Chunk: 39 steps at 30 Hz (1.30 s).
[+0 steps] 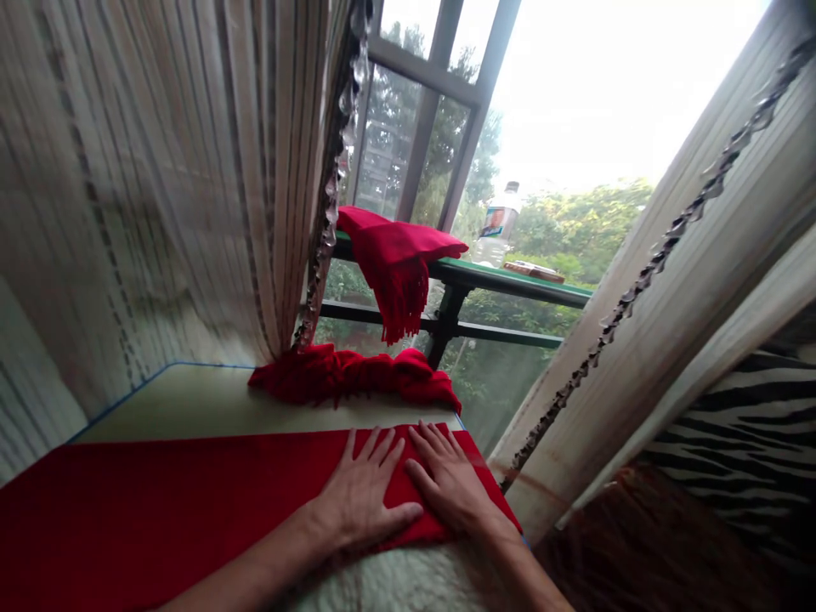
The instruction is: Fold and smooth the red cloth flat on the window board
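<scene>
A long red cloth (pixel 191 501), perhaps a scarf, lies flat across the pale tabletop (pixel 197 399) in front of me. My left hand (pixel 360 489) rests on it palm down, fingers spread. Close beside it, my right hand (pixel 450 476) also presses flat on the cloth near its right end, with the fingers stretched out. Neither hand grips anything. Behind the hands, a crumpled red fringed scarf (pixel 357 374) is heaped along the table's far edge. Another red fringed scarf (pixel 401 255), folded, hangs over the green window rail.
On the green rail (pixel 529 285) stand a clear plastic bottle (pixel 501 225) and a small flat object (pixel 534 271). Sheer curtains with beaded trim hang at left (pixel 191 170) and right (pixel 637 297). Zebra-striped fabric (pixel 752 425) lies at the right. Trees show outside the window.
</scene>
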Each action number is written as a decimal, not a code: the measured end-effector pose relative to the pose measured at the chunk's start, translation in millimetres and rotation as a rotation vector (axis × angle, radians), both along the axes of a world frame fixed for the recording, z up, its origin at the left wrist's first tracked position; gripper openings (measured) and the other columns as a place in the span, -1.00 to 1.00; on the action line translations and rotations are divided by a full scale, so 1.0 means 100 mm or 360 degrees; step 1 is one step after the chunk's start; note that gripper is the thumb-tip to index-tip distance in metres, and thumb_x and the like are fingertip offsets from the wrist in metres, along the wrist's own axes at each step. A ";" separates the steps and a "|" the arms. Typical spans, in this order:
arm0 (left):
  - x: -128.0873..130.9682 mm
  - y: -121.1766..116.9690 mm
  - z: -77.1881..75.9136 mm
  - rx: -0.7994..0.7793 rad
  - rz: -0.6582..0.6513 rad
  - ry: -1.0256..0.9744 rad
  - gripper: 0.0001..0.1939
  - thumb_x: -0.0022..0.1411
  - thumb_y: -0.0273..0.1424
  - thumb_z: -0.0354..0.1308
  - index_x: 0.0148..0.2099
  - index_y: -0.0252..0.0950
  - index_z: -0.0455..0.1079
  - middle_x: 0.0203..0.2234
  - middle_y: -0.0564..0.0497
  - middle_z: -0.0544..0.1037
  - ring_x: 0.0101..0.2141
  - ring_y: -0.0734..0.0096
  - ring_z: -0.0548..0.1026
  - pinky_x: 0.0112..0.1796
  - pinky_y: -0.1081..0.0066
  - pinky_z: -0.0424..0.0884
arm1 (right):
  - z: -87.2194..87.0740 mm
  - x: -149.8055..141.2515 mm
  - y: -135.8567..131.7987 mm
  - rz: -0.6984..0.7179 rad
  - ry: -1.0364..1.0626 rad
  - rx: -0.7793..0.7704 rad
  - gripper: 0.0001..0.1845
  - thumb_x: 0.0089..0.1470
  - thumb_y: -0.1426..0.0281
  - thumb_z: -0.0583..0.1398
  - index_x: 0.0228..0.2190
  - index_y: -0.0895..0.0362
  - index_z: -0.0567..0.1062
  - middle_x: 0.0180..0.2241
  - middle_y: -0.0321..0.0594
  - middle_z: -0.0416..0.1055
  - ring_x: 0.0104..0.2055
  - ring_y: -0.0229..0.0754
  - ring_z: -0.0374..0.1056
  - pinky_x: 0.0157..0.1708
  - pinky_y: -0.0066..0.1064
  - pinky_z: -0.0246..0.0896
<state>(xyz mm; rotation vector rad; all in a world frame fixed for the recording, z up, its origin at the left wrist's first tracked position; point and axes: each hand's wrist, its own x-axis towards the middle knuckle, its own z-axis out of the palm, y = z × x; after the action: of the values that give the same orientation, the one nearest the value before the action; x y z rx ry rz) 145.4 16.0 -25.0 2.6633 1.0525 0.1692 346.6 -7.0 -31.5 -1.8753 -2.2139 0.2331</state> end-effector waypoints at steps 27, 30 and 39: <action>-1.63 0.30 0.08 0.0009 0.0379 0.0108 -0.28 0.42 0.09 -0.17 0.47 -0.15 -0.06 0.42 -0.06 -0.13 0.39 -0.04 -0.21 0.29 -0.22 -0.35 | -0.31 0.07 0.49 0.0166 0.0028 -0.0018 -0.32 0.29 -0.06 -0.13 0.33 -0.09 0.11 0.40 -0.34 -0.11 0.45 -0.08 -0.31 0.42 0.02 -0.43; -1.63 0.25 0.09 -0.0008 0.0358 0.0083 -0.28 0.42 0.07 -0.15 0.47 -0.14 -0.06 0.42 -0.05 -0.11 0.39 -0.04 -0.20 0.29 -0.22 -0.35 | -0.28 0.06 0.44 0.0132 -0.0014 -0.0036 -0.31 0.29 -0.07 -0.14 0.33 -0.09 0.11 0.40 -0.34 -0.14 0.45 -0.07 -0.29 0.42 0.02 -0.41; -1.68 0.31 0.03 0.0060 0.0326 -0.0042 -0.32 0.41 0.00 -0.06 0.43 -0.22 0.09 0.38 -0.14 0.09 0.37 -0.11 -0.02 0.28 -0.21 -0.20 | -0.20 0.04 0.38 0.0127 -0.0077 -0.0103 -0.30 0.31 -0.05 -0.18 0.34 -0.04 0.07 0.41 -0.33 -0.13 0.45 -0.13 -0.33 0.43 -0.01 -0.42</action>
<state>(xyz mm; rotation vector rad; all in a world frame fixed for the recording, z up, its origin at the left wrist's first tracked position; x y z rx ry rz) -22.3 47.5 -22.1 2.5744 1.3250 0.2662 350.5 31.3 -51.0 -1.8458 -2.3433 0.2791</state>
